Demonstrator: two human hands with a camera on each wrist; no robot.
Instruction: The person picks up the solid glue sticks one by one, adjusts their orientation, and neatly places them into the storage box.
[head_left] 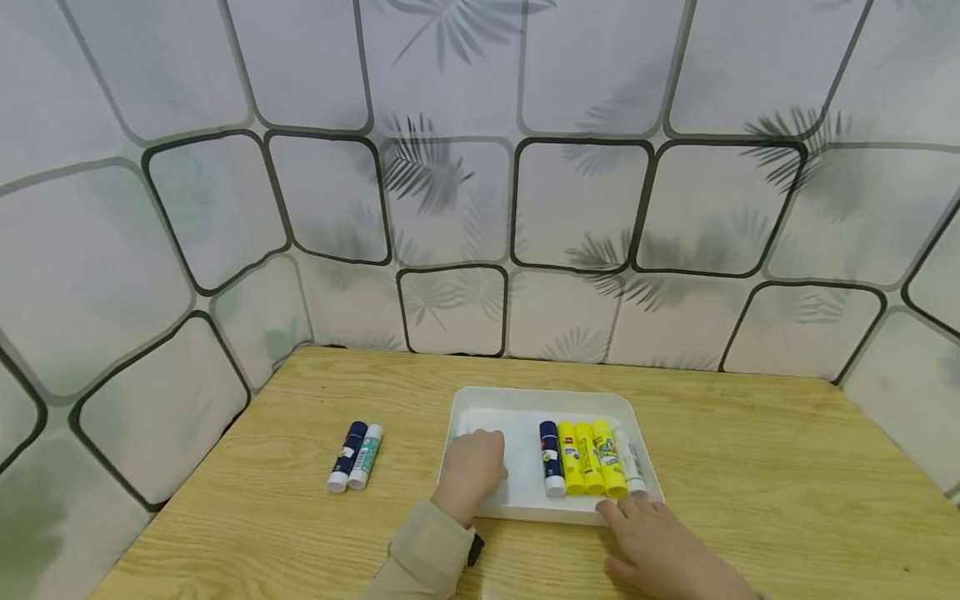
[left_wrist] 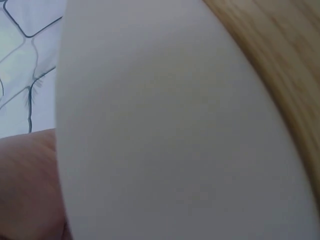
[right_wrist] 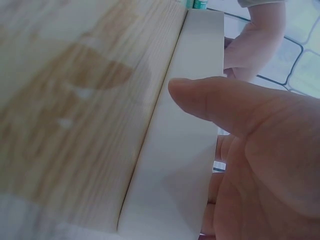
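Observation:
A white tray [head_left: 525,510] stands on the wooden table. My left hand [head_left: 474,468] reaches into its left side, fingers curled down and mostly hidden. A teal-and-white glue stick [head_left: 459,434] shows only as a sliver beside that hand, which appears to grip it. My right hand [head_left: 651,533] holds the tray's near right rim, with the thumb [right_wrist: 197,97] on the outer wall and the other fingers over the inside. In the tray's right half lie a navy glue stick [head_left: 551,458], several yellow glue sticks [head_left: 588,458] and a white one [head_left: 632,467], side by side.
Left of the tray, another navy glue stick [head_left: 347,457] and a teal-and-white glue stick [head_left: 366,456] lie next to each other on the table [head_left: 262,517]. A patterned curtain [head_left: 465,208] hangs behind the table and along its sides.

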